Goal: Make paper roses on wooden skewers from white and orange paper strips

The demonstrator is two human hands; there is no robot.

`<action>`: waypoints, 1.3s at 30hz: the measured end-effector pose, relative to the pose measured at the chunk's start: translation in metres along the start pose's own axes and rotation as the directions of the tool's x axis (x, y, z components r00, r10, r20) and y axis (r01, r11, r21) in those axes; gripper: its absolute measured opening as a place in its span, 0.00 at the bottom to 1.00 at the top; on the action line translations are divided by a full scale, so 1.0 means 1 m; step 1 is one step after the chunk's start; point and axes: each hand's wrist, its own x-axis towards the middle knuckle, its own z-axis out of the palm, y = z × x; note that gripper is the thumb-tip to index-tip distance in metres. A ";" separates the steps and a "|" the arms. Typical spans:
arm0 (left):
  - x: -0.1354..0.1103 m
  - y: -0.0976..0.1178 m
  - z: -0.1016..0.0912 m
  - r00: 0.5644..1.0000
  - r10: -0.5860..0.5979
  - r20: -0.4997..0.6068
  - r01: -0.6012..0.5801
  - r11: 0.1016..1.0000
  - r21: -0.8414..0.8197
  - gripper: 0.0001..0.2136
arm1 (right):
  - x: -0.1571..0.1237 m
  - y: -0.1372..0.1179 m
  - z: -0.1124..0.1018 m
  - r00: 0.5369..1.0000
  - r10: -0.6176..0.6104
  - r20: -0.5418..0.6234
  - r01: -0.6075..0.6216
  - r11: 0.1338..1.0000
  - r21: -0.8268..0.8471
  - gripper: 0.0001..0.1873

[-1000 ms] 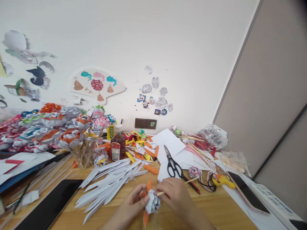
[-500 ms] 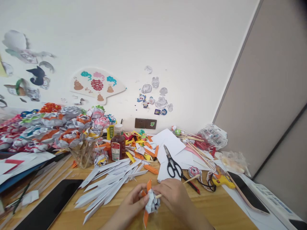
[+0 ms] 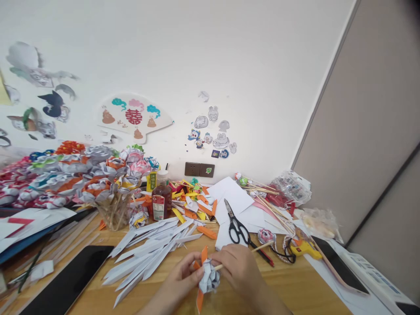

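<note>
A white and orange paper flower [image 3: 209,278] is held low over the wooden table. Its orange strips point up and down from the white folded centre. My left hand [image 3: 187,273] pinches the flower's left side between thumb and fingers. Closed around a thin wooden stick [image 3: 262,246], my right hand [image 3: 239,266] has the stick's left end at the flower; the far end sticks out to the right. Just beyond my hands lie black scissors [image 3: 239,229] and a pile of folded white paper strips [image 3: 157,249].
Finished paper flowers [image 3: 98,188] crowd the left side. A red-brown bottle [image 3: 160,197], orange and yellow paper pieces [image 3: 197,201] and white sheets [image 3: 229,192] lie behind. A yellow glue gun [image 3: 305,248] and a phone [image 3: 339,262] are right; a black tablet [image 3: 67,280] is left.
The flower has turned slightly in my left hand, showing more of its white folds. Both hands stay in nearly the same place.
</note>
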 end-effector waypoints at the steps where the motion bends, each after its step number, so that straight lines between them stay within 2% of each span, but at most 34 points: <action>1: 0.001 -0.001 -0.001 1.000 -0.005 0.006 0.005 1.000 0.003 0.22 | 0.000 0.000 0.000 1.000 -0.009 0.005 0.009 1.000 -0.002 0.25; 6: -0.001 0.001 0.001 0.999 -0.007 -0.032 0.008 1.000 0.025 0.23 | 0.001 -0.001 -0.002 0.999 -0.030 0.038 0.031 0.999 -0.014 0.25; 10: 0.000 -0.004 -0.002 1.000 0.001 0.017 -0.001 1.000 0.007 0.23 | 0.001 -0.002 -0.002 0.997 -0.049 0.066 0.051 0.998 -0.030 0.25; 17: 0.002 -0.011 -0.008 1.000 0.021 0.024 -0.022 0.998 0.055 0.20 | -0.001 -0.001 0.003 0.992 -0.069 0.106 0.076 0.995 -0.070 0.24; 20: 0.002 -0.011 -0.008 0.997 0.059 0.045 -0.061 0.997 0.052 0.20 | -0.001 -0.001 0.004 0.991 -0.084 0.100 0.092 0.993 -0.074 0.24; 23: 0.002 -0.011 -0.007 0.997 0.050 0.058 -0.052 0.998 0.037 0.19 | -0.001 0.000 0.003 0.992 -0.088 0.095 0.095 0.994 -0.062 0.24; 31: -0.006 0.014 0.004 0.999 -0.021 -0.041 0.020 1.000 -0.020 0.22 | 0.003 -0.004 -0.005 1.000 0.007 0.029 -0.007 1.000 0.020 0.23; 39: -0.006 0.017 0.003 0.997 -0.008 -0.074 0.006 1.000 -0.025 0.22 | 0.001 -0.007 -0.003 1.000 -0.001 -0.029 0.001 1.000 -0.002 0.22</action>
